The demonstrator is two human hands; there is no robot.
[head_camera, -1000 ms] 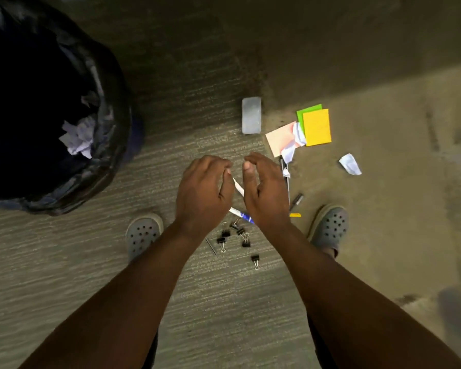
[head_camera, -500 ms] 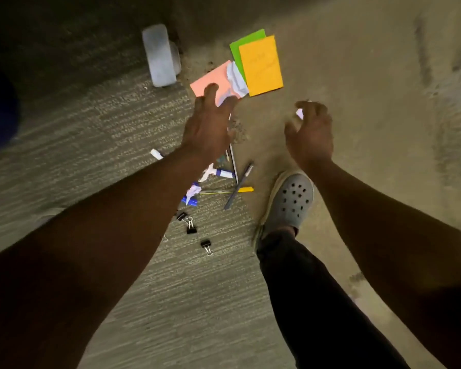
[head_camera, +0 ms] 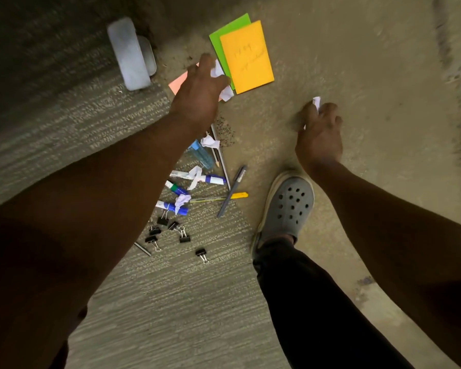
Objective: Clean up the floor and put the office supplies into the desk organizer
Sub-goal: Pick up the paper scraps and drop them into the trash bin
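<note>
Grey-brown carpeted floor (head_camera: 197, 302), strewn with supplies. Our left hand (head_camera: 200, 94) pinches a crumpled white paper scrap (head_camera: 218, 73) at the edge of an orange rectangular card (head_camera: 246, 57) overlapping a green card (head_camera: 224, 41); a pink card (head_camera: 179, 82) lies beneath the hand. Our right hand (head_camera: 320, 134), well apart, curls round another small white paper scrap (head_camera: 316, 102). Between our arms: blue-capped markers (head_camera: 197, 178), pens, black binder clips (head_camera: 168, 230). Grey perforated clog (head_camera: 288, 206) near the right hand.
</note>
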